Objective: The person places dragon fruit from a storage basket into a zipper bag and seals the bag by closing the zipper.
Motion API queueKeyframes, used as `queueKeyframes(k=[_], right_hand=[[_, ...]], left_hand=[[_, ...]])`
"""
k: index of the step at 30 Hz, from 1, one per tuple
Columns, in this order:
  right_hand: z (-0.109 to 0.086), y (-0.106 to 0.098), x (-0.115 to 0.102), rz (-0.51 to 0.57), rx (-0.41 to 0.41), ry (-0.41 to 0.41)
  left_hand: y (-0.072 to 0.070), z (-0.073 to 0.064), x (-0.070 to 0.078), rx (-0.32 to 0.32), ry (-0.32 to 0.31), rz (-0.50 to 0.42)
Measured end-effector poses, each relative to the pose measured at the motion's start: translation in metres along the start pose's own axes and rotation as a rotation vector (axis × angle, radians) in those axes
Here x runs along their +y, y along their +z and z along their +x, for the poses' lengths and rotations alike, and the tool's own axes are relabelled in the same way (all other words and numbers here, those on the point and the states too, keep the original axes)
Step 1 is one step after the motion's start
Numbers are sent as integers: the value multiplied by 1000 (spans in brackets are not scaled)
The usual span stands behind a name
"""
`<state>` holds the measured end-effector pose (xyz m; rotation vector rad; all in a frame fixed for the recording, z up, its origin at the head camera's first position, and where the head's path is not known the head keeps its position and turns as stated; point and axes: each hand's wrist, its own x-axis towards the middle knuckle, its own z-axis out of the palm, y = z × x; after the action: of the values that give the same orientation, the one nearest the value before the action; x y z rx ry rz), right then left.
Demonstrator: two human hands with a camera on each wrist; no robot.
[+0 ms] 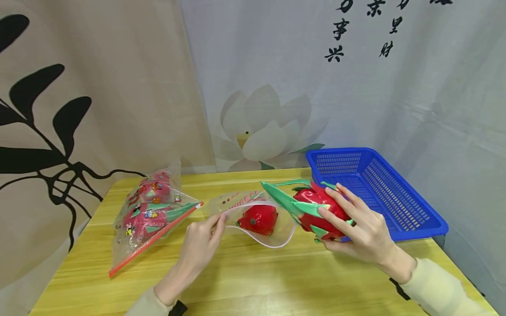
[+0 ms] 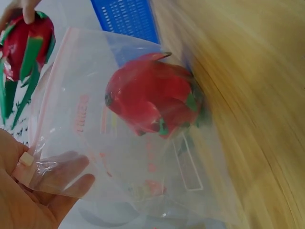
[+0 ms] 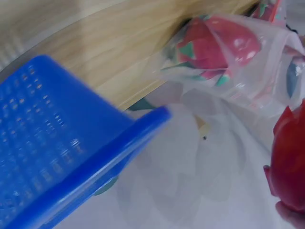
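My left hand (image 1: 199,239) pinches the rim of a clear zip bag (image 2: 66,114) between thumb and fingers. The bag's mouth gapes toward the right. Inside it lies one red dragon fruit (image 1: 258,219) with green-tipped scales, also visible through the plastic in the left wrist view. My right hand (image 1: 361,228) grips a second dragon fruit (image 1: 316,204), fingers over its top and thumb underneath. Long green leaves on this fruit point left, their tips overlapping the bag's opening in the head view. In the right wrist view only part of the held fruit shows at the right edge.
On the table's left side sits a filled clear bag (image 1: 154,210) with a red zip edge and cartoon prints, with dragon fruits inside. A blue plastic basket (image 1: 411,184) stands at the back right, behind my right hand. A printed curtain (image 1: 269,52) hangs behind the wooden table (image 1: 253,276).
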<state>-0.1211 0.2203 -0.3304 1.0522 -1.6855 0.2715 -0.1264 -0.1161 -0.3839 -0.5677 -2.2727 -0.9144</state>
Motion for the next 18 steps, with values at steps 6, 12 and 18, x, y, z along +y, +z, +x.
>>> queueKeyframes(k=[6,12,18], right_hand=[[12,1,-18,11,-9,-96],[16,5,-31,-10,-75,-156],[15,11,-38,-61,-166,-176]], left_hand=[[0,2,0,2,-5,4],[0,3,2,-4,-17,-5],[1,3,3,4,-8,-12]])
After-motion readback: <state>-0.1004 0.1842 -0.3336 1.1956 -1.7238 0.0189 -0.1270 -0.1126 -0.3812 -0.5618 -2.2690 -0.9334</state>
